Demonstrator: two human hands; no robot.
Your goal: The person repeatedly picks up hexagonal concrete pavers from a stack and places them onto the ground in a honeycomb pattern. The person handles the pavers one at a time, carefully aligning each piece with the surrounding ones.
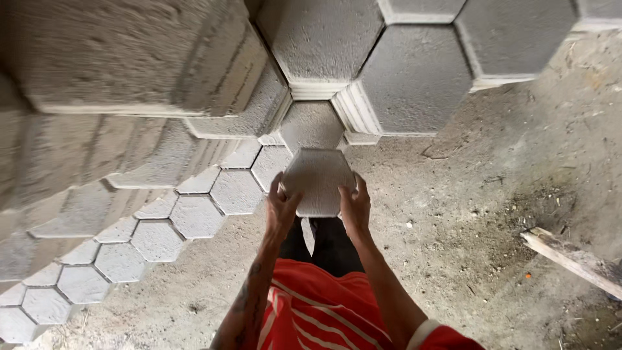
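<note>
Both hands gripped a single grey hexagonal concrete paver (317, 180), held out in front of the body above the dirt floor (466, 214); the left hand (281, 209) clasped its lower left edge, fingers curled over the rim, and the right hand (355, 206) clasped its lower right edge in the same way. The paver sat just before the stacked hexagonal pavers (194, 116), close to the low end of the stack; whether it touched the pavers beneath could not be told. The stacks rose in stepped tiers to the left and across the top of the view; a lower row of pavers (116, 253) ran off to the lower left. A weathered wooden plank (573, 259) lay on the dirt at the right, well apart from the hands; the person's red striped shirt (317, 311) showed below the forearms.
</note>
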